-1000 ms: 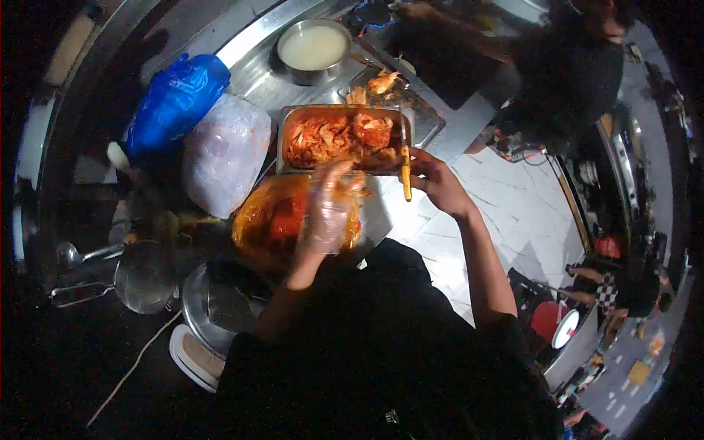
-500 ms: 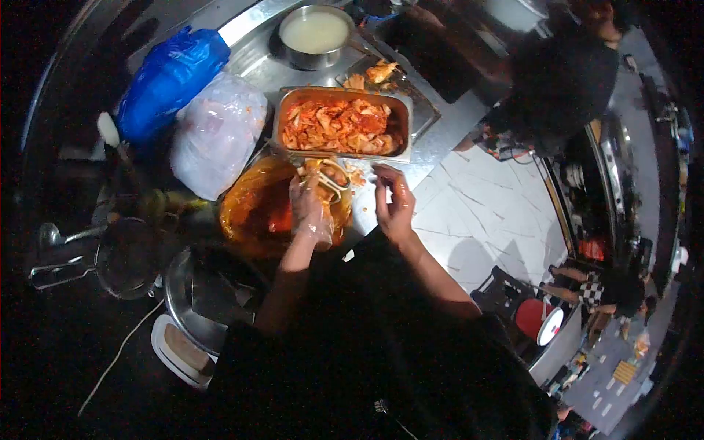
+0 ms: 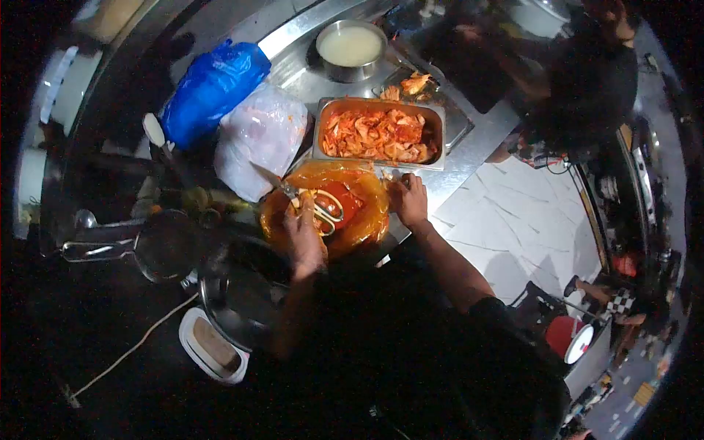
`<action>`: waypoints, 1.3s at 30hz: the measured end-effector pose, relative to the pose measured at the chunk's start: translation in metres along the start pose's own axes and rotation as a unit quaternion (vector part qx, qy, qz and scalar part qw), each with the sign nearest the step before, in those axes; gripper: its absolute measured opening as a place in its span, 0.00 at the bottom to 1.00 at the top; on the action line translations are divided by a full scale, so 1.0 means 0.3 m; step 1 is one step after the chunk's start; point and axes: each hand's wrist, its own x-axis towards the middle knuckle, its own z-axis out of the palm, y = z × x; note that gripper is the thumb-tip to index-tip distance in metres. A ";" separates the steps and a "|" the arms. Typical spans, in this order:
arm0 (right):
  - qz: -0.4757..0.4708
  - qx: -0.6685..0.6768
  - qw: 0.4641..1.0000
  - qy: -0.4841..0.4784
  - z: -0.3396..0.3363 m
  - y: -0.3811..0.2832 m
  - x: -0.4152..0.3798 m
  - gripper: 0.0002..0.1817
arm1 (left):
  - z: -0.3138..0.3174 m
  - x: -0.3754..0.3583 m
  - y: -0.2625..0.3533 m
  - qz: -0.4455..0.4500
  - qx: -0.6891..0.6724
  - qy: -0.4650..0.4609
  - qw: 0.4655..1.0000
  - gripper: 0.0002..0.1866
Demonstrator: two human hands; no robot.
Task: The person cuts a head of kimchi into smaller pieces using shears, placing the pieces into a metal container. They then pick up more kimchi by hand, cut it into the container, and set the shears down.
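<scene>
A clear plastic bag (image 3: 374, 213), stained orange, lies open at the counter's edge with red liquid pooled inside. Over it, my left hand (image 3: 304, 238), in a thin clear glove, is closed on a pair of scissors (image 3: 330, 207) with cream loop handles; their blades point up and left. My right hand (image 3: 412, 202) is closed at the bag's right rim, its fingers bunched against the plastic. Just beyond the bag stands a rectangular steel pan (image 3: 443, 139) filled with cut kimchi (image 3: 378, 136).
Behind the pan are a steel pot (image 3: 352, 70) of cloudy liquid and kimchi scraps (image 3: 416, 83). A white bag (image 3: 260, 139) and a blue bag (image 3: 216, 92) stand at the left. Ladles and a strainer (image 3: 169, 246) sit lower left. Another person (image 3: 594, 81) is at the upper right.
My left hand has lowered the scissors over the bag and turned them, so the blades now show. My right hand has closed at the bag's rim. The whole view has shifted.
</scene>
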 end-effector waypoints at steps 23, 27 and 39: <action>0.035 0.754 0.635 0.162 -1.375 -0.615 -0.028 0.18 | 0.112 -0.111 0.135 0.002 -0.092 0.041 0.995 0.18; 0.065 0.869 0.487 -0.059 -1.381 -0.358 -0.140 0.20 | 0.212 -0.201 0.180 0.000 -0.093 0.026 0.995 0.17; 0.009 0.300 0.895 -0.331 -0.512 0.335 0.062 0.16 | 0.306 -0.362 0.151 0.027 -0.072 0.069 0.995 0.13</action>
